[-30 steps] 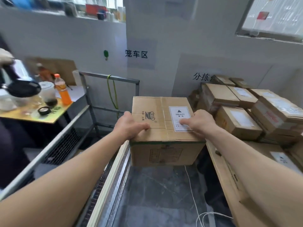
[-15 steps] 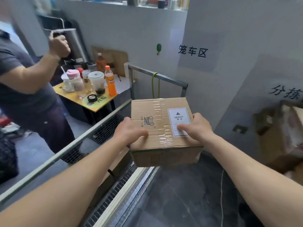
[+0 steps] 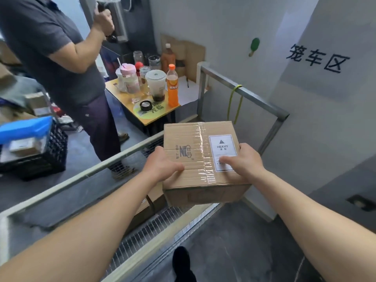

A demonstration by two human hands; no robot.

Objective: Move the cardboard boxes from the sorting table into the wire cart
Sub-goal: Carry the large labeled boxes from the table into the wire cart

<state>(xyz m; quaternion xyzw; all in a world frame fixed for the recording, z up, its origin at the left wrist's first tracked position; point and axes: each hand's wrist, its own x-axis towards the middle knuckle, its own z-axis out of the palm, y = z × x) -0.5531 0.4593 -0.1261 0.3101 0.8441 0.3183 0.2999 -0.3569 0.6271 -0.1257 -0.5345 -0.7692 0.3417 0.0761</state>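
I hold a taped cardboard box [image 3: 200, 151] with a white "HEAVY" label in the air over the wire cart [image 3: 242, 92]. My left hand [image 3: 160, 165] grips its near left corner, thumb on top. My right hand [image 3: 244, 159] grips the near right corner, thumb lying on the label. The cart's metal top rail runs behind and left of the box, and its mesh side [image 3: 154, 231] shows below. Another cardboard box [image 3: 150, 202] lies inside the cart under the held one. The sorting table is out of view.
A person in a dark shirt [image 3: 50, 47] stands at the left beside a small yellow table [image 3: 150, 112] crowded with cups and an orange soda bottle [image 3: 172, 86]. A black crate [image 3: 40, 153] sits far left. The grey wall [image 3: 305, 108] is right behind the cart.
My view has swung left, away from the stacked boxes on the sorting table. The held box has travelled with my hands to a spot over the cart. The person at the left came into view.
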